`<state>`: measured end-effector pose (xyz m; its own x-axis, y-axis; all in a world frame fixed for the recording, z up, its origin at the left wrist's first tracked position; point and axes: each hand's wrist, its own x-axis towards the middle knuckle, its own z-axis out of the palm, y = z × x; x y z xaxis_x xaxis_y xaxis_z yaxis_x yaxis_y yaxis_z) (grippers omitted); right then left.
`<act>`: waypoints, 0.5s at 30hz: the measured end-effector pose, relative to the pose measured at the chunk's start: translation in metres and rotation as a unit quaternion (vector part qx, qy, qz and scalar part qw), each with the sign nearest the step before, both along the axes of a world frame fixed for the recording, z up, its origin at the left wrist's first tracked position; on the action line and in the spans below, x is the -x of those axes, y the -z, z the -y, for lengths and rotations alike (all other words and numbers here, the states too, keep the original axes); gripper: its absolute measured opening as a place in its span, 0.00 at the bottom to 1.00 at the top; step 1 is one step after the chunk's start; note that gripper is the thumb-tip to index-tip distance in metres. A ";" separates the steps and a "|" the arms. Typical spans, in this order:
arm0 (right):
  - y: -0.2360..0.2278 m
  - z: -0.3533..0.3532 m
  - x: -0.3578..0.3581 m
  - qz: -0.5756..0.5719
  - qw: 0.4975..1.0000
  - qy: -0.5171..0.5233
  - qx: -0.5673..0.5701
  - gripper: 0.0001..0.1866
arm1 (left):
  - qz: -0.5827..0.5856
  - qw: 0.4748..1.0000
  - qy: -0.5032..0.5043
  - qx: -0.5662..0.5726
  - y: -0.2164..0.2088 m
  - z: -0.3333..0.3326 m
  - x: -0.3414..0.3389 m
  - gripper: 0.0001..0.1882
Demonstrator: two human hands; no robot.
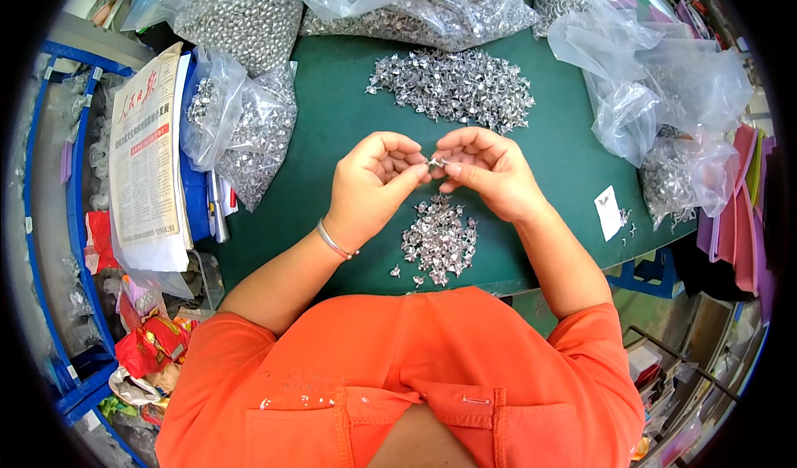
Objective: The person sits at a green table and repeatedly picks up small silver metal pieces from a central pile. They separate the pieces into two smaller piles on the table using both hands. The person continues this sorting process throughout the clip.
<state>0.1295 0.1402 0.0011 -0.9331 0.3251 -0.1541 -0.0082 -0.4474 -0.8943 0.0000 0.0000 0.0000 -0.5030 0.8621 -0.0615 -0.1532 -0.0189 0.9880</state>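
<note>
My left hand [374, 181] and my right hand [491, 173] meet over the middle of the green table [332, 102]. Thumb and fingers of both are closed in a pinch on a small silver metal piece [437, 162] between them. Whether it is one piece or two joined ones is too small to tell. Just below my fingertips lies a small heap of shiny silver metal pieces [440, 240], with a few strays at its near left. Beyond my hands spreads a larger heap of similar pieces [457, 86].
Clear plastic bags of silver parts stand along the back, among them one of rounded beads [241, 11]. Another bag [257, 132] sits at the left by a folded newspaper [149, 152]. At the right are a bag [672, 169] and a white paper scrap [608, 212].
</note>
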 end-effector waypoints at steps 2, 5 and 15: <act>-0.005 0.003 0.001 0.005 1.000 0.000 -0.002 0.11 | -0.139 0.990 -0.016 -0.009 0.002 0.001 -0.001 0.12; 0.002 0.003 0.000 0.028 0.999 0.000 -0.015 0.09 | -0.227 0.973 -0.019 -0.026 0.002 0.002 -0.005 0.12; -0.003 0.005 0.001 0.090 0.996 0.013 -0.012 0.07 | -0.052 0.998 0.022 0.008 -0.002 0.004 -0.004 0.11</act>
<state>0.1286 0.1348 0.0045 -0.8825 0.3536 -0.3101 0.1422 -0.4279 -0.8926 0.0041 -0.0039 0.0020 -0.4693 0.8827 -0.0245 -0.0510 0.0006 0.9987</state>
